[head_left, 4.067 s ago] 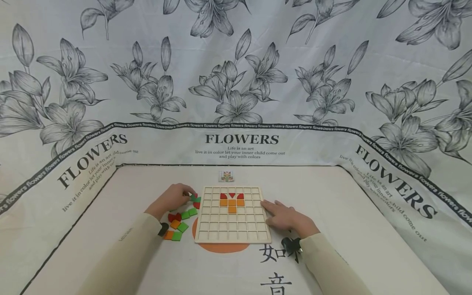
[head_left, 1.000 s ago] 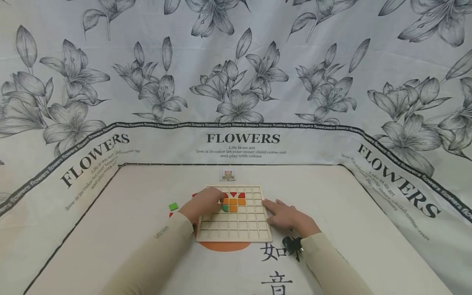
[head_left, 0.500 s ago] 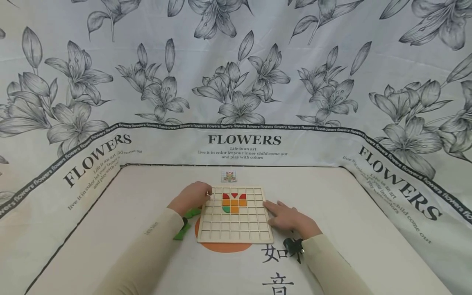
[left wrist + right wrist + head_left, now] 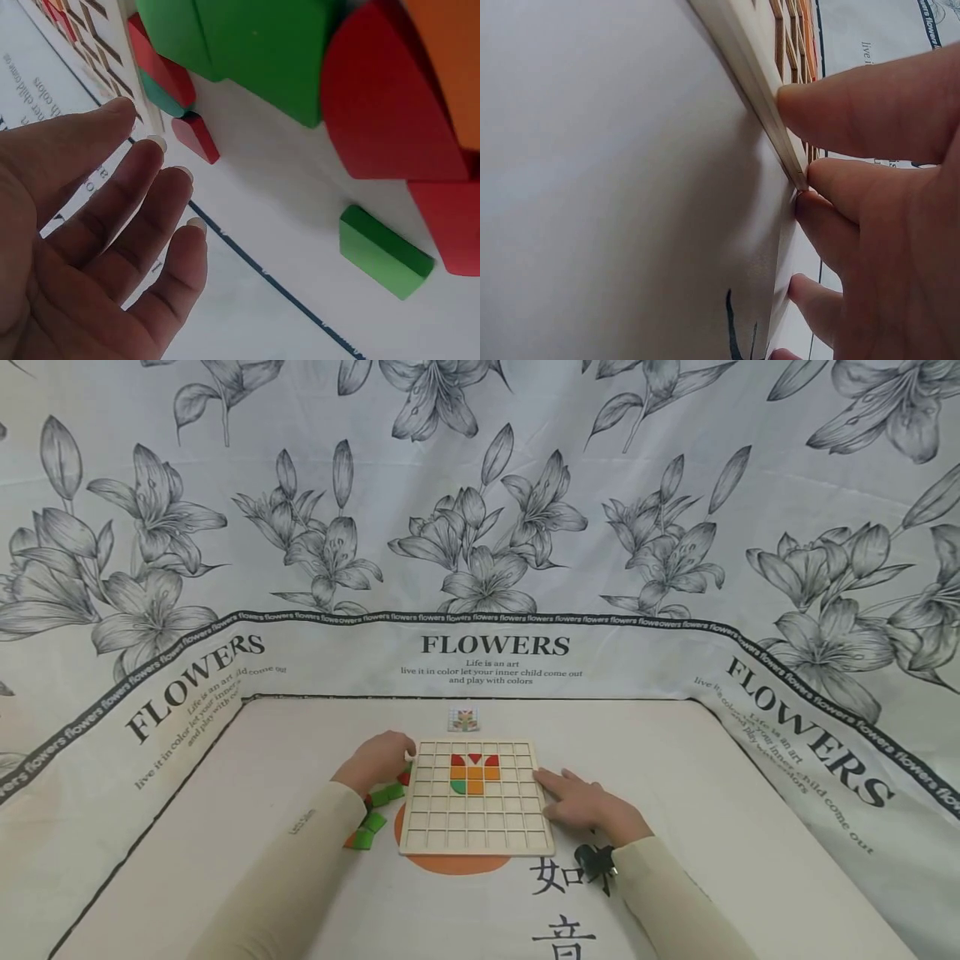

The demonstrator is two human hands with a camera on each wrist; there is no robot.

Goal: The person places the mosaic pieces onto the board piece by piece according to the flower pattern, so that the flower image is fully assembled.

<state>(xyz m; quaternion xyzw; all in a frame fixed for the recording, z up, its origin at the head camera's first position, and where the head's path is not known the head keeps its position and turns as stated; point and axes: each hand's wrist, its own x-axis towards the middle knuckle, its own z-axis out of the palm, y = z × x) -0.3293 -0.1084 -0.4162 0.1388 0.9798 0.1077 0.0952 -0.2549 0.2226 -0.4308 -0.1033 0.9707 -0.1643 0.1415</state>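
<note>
My left hand (image 4: 378, 758) hovers beside the upper left corner of a wooden grid board (image 4: 480, 839). In the left wrist view its fingers are loosely bent, with nothing between thumb and fingertips; a small red tile (image 4: 196, 139) lies just past them. On the board, three red pieces (image 4: 491, 761) top a row of orange tiles (image 4: 475, 773), with another orange tile below and a green rounded tile (image 4: 458, 787) to its left. My right hand (image 4: 581, 802) rests along the board's right edge, thumb and fingertips touching the wooden rim (image 4: 776, 139).
Loose green tiles (image 4: 386, 795), with red and orange ones, lie left of the board, partly hidden by the left arm. One green tile (image 4: 386, 251) lies apart in the left wrist view. A small picture card (image 4: 463, 720) lies behind the board.
Since the earliest frame, a green rounded tile has come onto the board left of the lower orange tile. My left hand has drawn back leftward off the board; the right hand has stayed.
</note>
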